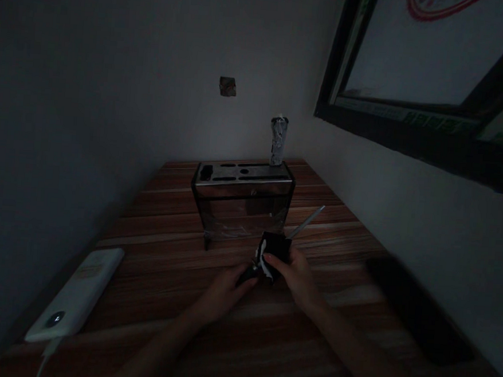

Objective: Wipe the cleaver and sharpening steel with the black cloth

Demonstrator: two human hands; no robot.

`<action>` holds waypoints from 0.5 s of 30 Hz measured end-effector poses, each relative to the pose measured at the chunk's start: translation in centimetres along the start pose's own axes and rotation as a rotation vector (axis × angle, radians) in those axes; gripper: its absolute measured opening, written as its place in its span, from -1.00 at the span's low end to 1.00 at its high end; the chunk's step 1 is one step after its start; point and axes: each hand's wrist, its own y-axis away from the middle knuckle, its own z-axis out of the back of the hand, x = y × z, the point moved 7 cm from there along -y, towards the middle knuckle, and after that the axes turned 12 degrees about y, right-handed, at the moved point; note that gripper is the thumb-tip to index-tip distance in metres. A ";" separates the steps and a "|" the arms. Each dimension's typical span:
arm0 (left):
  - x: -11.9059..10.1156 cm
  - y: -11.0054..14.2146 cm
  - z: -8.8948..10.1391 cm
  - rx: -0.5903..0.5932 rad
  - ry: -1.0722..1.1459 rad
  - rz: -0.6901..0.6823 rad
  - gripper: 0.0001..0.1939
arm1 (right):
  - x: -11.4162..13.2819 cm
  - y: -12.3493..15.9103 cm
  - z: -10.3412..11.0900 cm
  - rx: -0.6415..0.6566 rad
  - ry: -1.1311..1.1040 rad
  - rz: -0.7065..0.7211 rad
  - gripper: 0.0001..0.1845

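My left hand is closed around the dark handle of a long, thin metal tool. Its pale, narrow shaft points up and to the right; whether it is a blade or a rod I cannot tell. Between handle and shaft, a black squarish piece with a ragged white edge covers the tool's middle. My right hand grips this piece, thumb on its near face. Just beyond stands a slotted knife holder with dark legs. A grey, patterned upright handle sticks out of its right end.
A white power bank with a cable lies at the left on the wood-grain table. On the right is a long black object, blurred. Walls close in the back and right, and a dark window frame hangs at upper right.
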 end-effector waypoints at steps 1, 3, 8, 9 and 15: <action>0.0 0.0 0.0 -0.005 -0.010 0.004 -0.67 | 0.0 -0.1 0.2 -0.009 -0.004 0.005 -0.66; 0.1 0.0 0.1 -0.009 -0.033 0.012 -0.69 | 0.1 -0.5 0.8 -0.044 -0.012 0.029 -0.66; 0.1 0.0 0.1 -0.008 -0.057 0.009 -0.70 | 0.2 -1.5 2.6 -0.142 -0.124 0.055 -0.67; 0.1 0.0 0.1 -0.005 -0.061 0.009 -0.71 | 0.3 -1.7 3.0 -0.161 -0.154 0.054 -0.66; 0.0 0.0 0.0 0.017 -0.089 -0.008 -0.71 | 1.4 -2.5 5.4 -0.324 -0.274 0.058 -0.67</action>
